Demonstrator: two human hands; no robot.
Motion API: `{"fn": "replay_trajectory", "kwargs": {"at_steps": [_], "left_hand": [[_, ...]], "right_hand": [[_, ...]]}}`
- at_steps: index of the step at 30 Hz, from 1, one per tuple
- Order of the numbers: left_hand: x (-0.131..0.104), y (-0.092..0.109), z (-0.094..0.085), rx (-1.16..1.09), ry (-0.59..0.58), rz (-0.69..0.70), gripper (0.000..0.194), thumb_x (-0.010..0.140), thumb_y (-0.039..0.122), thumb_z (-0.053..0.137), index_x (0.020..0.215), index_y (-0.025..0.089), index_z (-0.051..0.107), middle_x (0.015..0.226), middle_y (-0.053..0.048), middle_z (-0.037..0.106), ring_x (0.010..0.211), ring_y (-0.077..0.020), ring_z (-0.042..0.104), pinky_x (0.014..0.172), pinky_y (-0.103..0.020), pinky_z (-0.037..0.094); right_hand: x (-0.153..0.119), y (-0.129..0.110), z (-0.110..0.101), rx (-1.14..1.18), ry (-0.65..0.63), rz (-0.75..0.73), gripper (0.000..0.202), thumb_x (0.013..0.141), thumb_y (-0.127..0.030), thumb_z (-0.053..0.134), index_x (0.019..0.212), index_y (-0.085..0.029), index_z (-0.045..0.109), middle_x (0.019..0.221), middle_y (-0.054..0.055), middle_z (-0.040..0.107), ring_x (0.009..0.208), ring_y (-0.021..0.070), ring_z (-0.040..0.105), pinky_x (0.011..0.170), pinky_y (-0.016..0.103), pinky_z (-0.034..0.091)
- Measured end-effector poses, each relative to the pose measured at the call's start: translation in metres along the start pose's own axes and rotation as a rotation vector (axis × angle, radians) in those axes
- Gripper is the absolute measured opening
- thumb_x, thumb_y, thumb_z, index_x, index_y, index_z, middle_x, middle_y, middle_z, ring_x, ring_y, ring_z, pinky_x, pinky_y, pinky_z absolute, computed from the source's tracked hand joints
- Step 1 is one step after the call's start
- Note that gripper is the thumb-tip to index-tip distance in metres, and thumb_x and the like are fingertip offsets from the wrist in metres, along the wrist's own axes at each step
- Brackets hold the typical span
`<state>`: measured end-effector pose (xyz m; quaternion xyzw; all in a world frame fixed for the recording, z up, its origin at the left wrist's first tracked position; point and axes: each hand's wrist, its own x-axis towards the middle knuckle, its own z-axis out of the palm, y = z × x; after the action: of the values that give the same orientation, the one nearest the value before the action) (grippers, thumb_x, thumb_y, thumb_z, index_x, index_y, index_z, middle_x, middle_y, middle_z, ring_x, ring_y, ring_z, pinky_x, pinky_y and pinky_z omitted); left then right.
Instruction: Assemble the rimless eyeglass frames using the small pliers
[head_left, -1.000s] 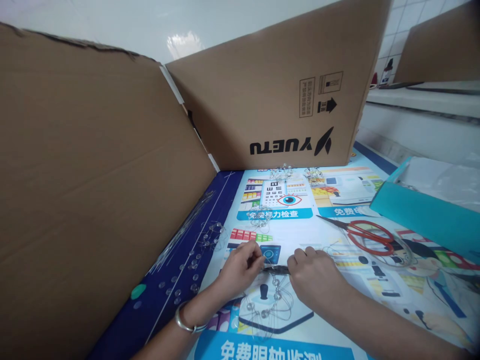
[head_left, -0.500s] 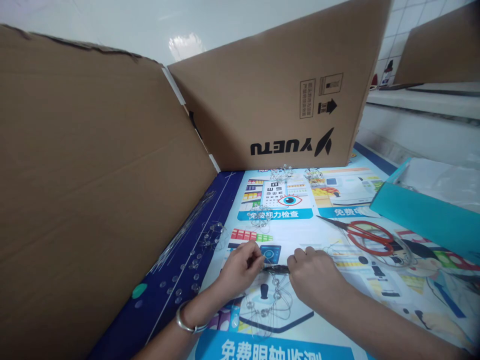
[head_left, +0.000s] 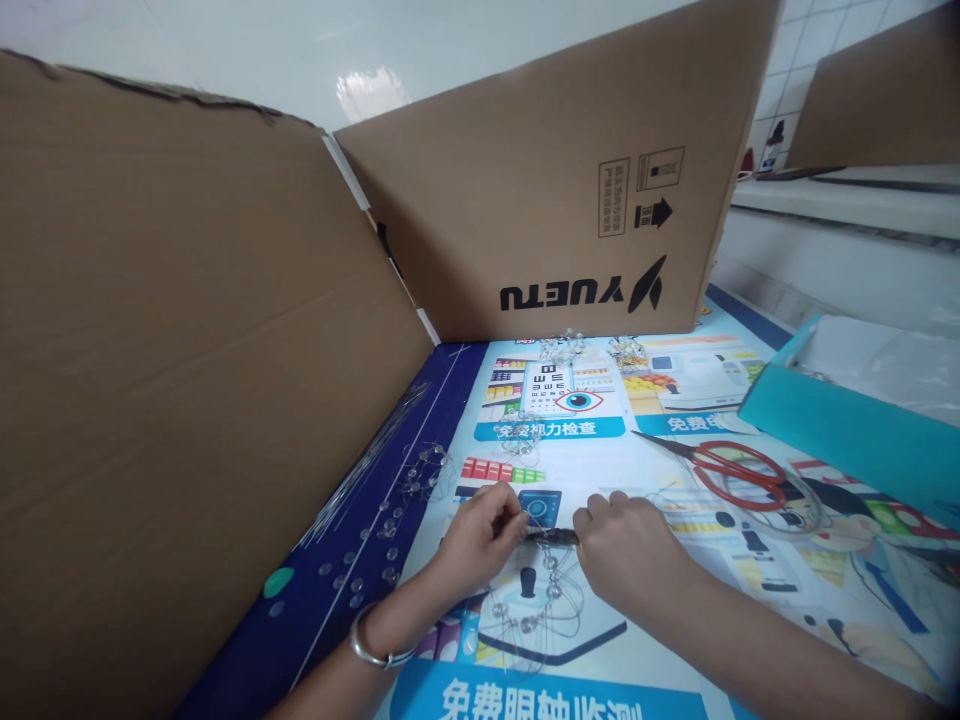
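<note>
My left hand [head_left: 487, 530] is closed in a pinch on thin clear wire, right at the tip of a dark tool that looks like pliers [head_left: 553, 537]. My right hand [head_left: 622, 545] wraps round the tool's other end, so its handles are hidden. Below the tool hangs or lies a loop of clear beads [head_left: 527, 625] strung on wire, with loose wire curls around it. How the tool's tip meets the wire is too small to make out.
Orange-handled scissors [head_left: 739, 475] lie on the printed mat, right of my hands. Loose clear beads [head_left: 356, 585] and wire strands [head_left: 360, 465] are at left. Beaded wire pieces [head_left: 562, 348] sit by the cardboard panel [head_left: 555, 200]. A teal box [head_left: 847, 430] stands at right.
Almost nothing differs. Both hands keep their place and grip, and the view has shifted very slightly.
</note>
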<state>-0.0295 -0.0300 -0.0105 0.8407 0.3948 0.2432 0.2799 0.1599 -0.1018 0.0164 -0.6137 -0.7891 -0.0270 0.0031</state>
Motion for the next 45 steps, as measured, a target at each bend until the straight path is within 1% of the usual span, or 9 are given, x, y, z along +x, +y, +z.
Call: {"fn": "replay_trajectory", "kwargs": {"at_steps": [9,14,19,22,28,30,35,41,45], "left_hand": [[-0.0001,-0.0010,0.0006,0.013,0.009,0.020,0.013,0.084,0.022,0.047,0.072,0.017,0.043,0.066,0.002,0.047,0.059,-0.0098,0.042,0.054,-0.020,0.033],[-0.0004,0.0002,-0.0011,0.016,-0.005,0.032,0.013,0.084,0.022,0.047,0.073,0.017,0.044,0.067,0.002,0.048,0.059,-0.0100,0.042,0.054,-0.020,0.033],[-0.0008,0.0002,-0.0020,0.024,-0.010,0.059,0.011,0.084,0.020,0.047,0.074,0.016,0.044,0.067,0.001,0.048,0.061,-0.0105,0.043,0.054,-0.020,0.033],[-0.0007,0.0007,-0.0027,0.045,-0.004,0.085,0.011,0.083,0.019,0.047,0.073,0.016,0.045,0.068,0.001,0.048,0.063,-0.0112,0.044,0.056,-0.021,0.033],[-0.0009,0.0032,-0.0056,0.078,-0.003,0.174,0.012,0.083,0.017,0.047,0.071,0.016,0.044,0.069,0.000,0.047,0.067,-0.0123,0.044,0.061,-0.023,0.034],[-0.0010,0.0034,-0.0057,0.077,-0.002,0.163,0.012,0.083,0.017,0.047,0.071,0.016,0.045,0.069,0.001,0.048,0.067,-0.0122,0.044,0.061,-0.023,0.034],[-0.0015,0.0016,-0.0023,0.055,0.018,0.064,0.014,0.084,0.021,0.048,0.072,0.016,0.044,0.065,0.002,0.047,0.062,-0.0112,0.044,0.056,-0.021,0.033],[-0.0005,0.0008,-0.0007,0.025,0.003,0.037,0.014,0.084,0.023,0.049,0.072,0.016,0.046,0.066,0.001,0.048,0.062,-0.0110,0.044,0.056,-0.021,0.034],[-0.0006,-0.0004,-0.0031,-0.055,-0.027,0.008,0.013,0.084,0.023,0.050,0.073,0.016,0.048,0.067,0.001,0.050,0.064,-0.0110,0.045,0.058,-0.021,0.035]], "right_hand": [[0.0014,0.0008,-0.0015,0.016,-0.030,0.013,0.014,0.079,-0.020,0.044,0.080,-0.016,0.058,0.075,0.009,0.058,0.069,0.0199,0.054,0.055,0.028,0.031],[0.0020,0.0008,-0.0044,0.028,-0.069,0.025,0.017,0.080,-0.020,0.043,0.083,-0.015,0.059,0.078,0.010,0.058,0.072,0.0201,0.054,0.057,0.029,0.032],[0.0019,0.0009,-0.0039,0.037,-0.042,0.020,0.015,0.079,-0.019,0.044,0.081,-0.015,0.059,0.077,0.009,0.058,0.072,0.0197,0.054,0.057,0.029,0.031],[0.0016,0.0010,-0.0030,0.032,-0.050,0.016,0.014,0.080,-0.020,0.045,0.082,-0.015,0.058,0.077,0.009,0.059,0.072,0.0189,0.054,0.057,0.028,0.031],[0.0009,0.0008,-0.0032,0.022,-0.035,0.020,0.016,0.079,-0.020,0.044,0.082,-0.016,0.059,0.076,0.009,0.058,0.070,0.0212,0.054,0.054,0.031,0.030],[0.0011,0.0013,-0.0028,0.025,-0.024,0.021,0.016,0.079,-0.020,0.044,0.081,-0.016,0.059,0.076,0.009,0.058,0.070,0.0207,0.053,0.053,0.030,0.029],[0.0019,0.0039,0.0007,0.023,0.004,-0.015,0.014,0.081,-0.019,0.045,0.081,-0.015,0.059,0.077,0.010,0.058,0.072,0.0188,0.051,0.055,0.029,0.028],[-0.0015,0.0070,0.0034,-0.010,0.057,-0.041,0.011,0.080,-0.019,0.047,0.081,-0.016,0.058,0.078,0.009,0.057,0.074,0.0210,0.049,0.057,0.031,0.026],[-0.0047,0.0095,0.0026,-0.015,0.075,-0.036,0.009,0.079,-0.018,0.048,0.080,-0.017,0.057,0.078,0.008,0.056,0.074,0.0210,0.048,0.058,0.032,0.025]]}}
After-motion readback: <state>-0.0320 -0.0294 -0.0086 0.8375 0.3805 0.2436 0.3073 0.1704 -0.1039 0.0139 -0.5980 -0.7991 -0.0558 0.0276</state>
